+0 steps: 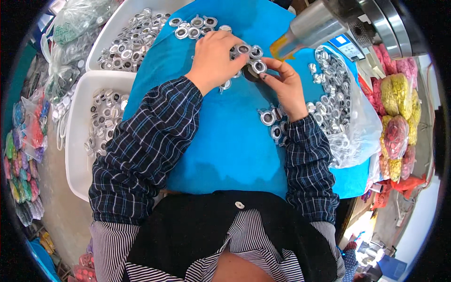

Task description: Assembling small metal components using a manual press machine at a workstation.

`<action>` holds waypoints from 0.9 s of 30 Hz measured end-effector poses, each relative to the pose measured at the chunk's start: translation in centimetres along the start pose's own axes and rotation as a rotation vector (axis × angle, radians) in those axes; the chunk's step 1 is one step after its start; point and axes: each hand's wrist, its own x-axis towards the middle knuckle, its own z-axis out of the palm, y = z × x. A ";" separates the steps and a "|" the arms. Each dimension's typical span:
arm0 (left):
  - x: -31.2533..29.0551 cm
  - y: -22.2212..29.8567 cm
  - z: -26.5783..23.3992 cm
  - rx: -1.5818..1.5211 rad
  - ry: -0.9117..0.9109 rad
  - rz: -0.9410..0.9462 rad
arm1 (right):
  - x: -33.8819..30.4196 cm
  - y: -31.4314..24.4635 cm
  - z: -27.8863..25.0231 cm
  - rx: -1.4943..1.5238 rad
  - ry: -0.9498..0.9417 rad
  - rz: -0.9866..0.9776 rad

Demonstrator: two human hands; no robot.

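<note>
Pinching a clear-rimmed disc [258, 66] beside a metal tool head [317, 27].
Over the blue-covered worktop [225, 145], the right hand [287, 88] grips it by its edge; the left hand [215, 58] curls around clustered discs [244, 49], its grip unclear. Rim-only contact probably steadies it best.

The fingers of the bare left hand [215, 57] partly hide small, round, clear-rimmed discs [244, 49] beside them; beyond those of the bare right hand [287, 86], a silver cylindrical metal machine [319, 24] is cut off above.

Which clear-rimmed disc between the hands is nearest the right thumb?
The disc beside the right hand, just above its thumb; the other discs there lie farther up or left.
</note>
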 end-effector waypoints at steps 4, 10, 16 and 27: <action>-0.1 -0.2 0.1 0.017 0.025 -0.002 | -1.9 -2.2 -0.9 -0.516 0.021 -0.146; -0.2 -0.2 0.5 0.032 0.106 -0.013 | -6.3 -2.6 -1.3 -0.895 -0.220 -0.386; 0.0 0.5 0.1 -0.060 0.027 0.109 | -2.9 -0.6 -1.5 -0.238 0.025 0.235; 0.0 0.0 0.6 -0.035 0.013 0.055 | 0.5 1.3 1.5 -0.102 0.168 -0.353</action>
